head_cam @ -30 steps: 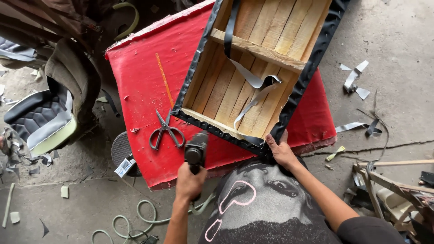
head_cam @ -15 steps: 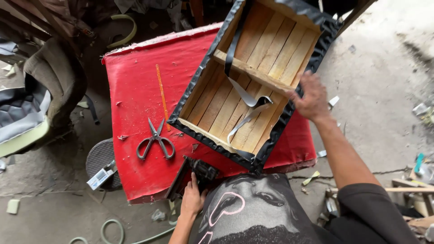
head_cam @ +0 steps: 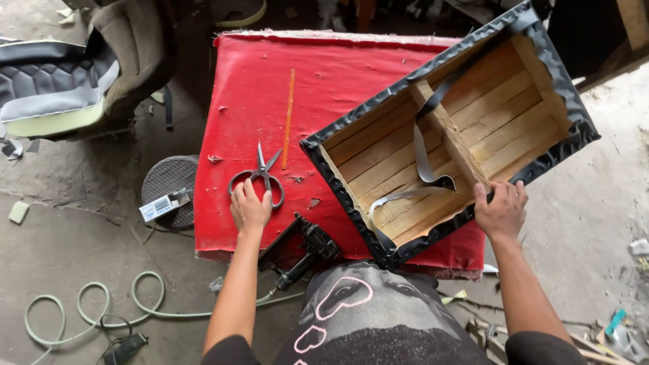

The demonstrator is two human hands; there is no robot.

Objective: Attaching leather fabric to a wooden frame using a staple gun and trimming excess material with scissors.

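Note:
A wooden slatted frame (head_cam: pixel 473 128), edged in black vinyl, lies upside down and askew on a red padded table (head_cam: pixel 318 81). My right hand (head_cam: pixel 500 209) grips the frame's near edge. My left hand (head_cam: pixel 249 206) rests on the handles of grey scissors (head_cam: pixel 260 177) lying on the red surface, fingers curled over them. A black pneumatic staple gun (head_cam: pixel 301 249) lies at the table's near edge, just right of my left wrist. A loose black strap (head_cam: pixel 422 159) curls inside the frame.
A thin orange stick (head_cam: pixel 289 116) lies on the table beyond the scissors. A pale green air hose (head_cam: pixel 94 311) coils on the concrete floor at lower left. A grey car seat (head_cam: pixel 61 81) sits at upper left. A round stool (head_cam: pixel 169 179) with a small box stands beside the table.
My left hand has let go of the staple gun, which now lies on the table, and moved onto the scissors. The frame has been turned, and my right hand shifted to its near edge.

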